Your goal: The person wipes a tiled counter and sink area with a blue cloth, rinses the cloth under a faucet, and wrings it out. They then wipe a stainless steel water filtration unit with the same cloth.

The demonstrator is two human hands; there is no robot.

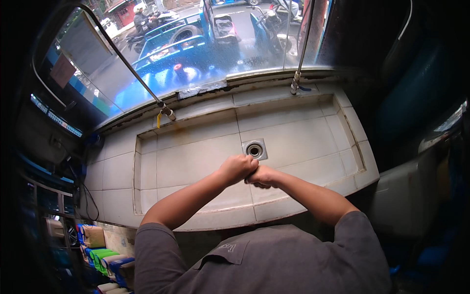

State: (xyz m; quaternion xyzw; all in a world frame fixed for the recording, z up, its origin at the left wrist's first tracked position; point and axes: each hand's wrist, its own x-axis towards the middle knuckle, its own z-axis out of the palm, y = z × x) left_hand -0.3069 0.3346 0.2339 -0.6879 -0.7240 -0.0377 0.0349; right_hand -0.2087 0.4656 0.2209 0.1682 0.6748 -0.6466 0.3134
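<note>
Over the shallow tiled sink (193, 159) my two hands meet, both curled closed and touching. My left hand (238, 167) is a fist just short of the round metal drain (261, 143). Pressed against it on the right is my right hand (265, 176), its fingers folded under. Whatever they grip, if anything, is hidden inside the fingers. Both forearms reach over the sink's near rim, and the drain hole lies just beyond the knuckles.
Two tall metal pipes rise from the far ledge: one with a yellow valve handle (159, 120), one with a blue valve handle (304, 89). Behind the window stands a blue cargo vehicle (169, 59). Several coloured jerrycans (105, 262) stand on the lower left; a pale bin (404, 196) is at right.
</note>
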